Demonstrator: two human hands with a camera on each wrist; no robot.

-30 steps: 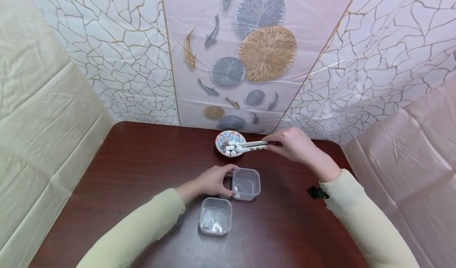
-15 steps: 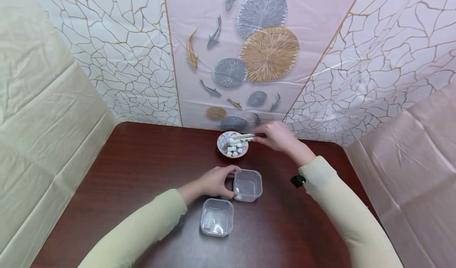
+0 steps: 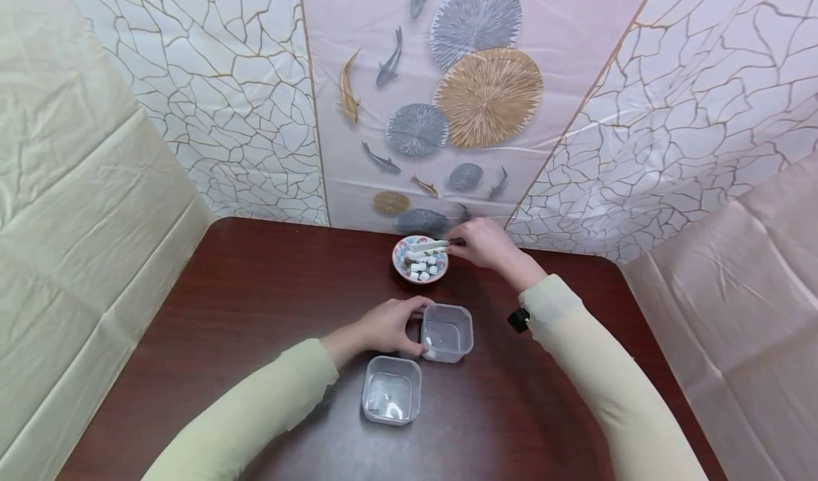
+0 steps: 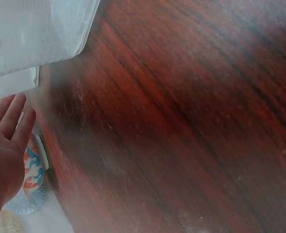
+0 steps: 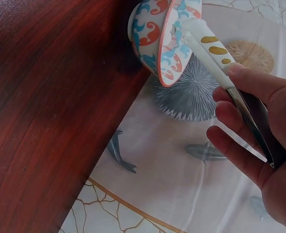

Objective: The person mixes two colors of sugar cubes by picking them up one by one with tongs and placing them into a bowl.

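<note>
My right hand grips a pair of tongs with white ends and a metal handle. The tong tips reach into a small patterned bowl holding several white cubes that look like marshmallows. Whether a cube sits between the tips is hard to tell. My left hand holds the left side of a clear plastic container, thumb at its near corner and fingers at its far corner. A white piece shows inside that container, beside the thumb.
A second clear plastic container stands nearer on the dark wooden table. Close behind the bowl, a patterned curtain meets the table's back edge. Fabric hangs along both sides.
My right hand and the tongs have moved left and slightly away, farther over the bowl, and the tips have come down among the cubes. My left hand has kept its hold on the container.
</note>
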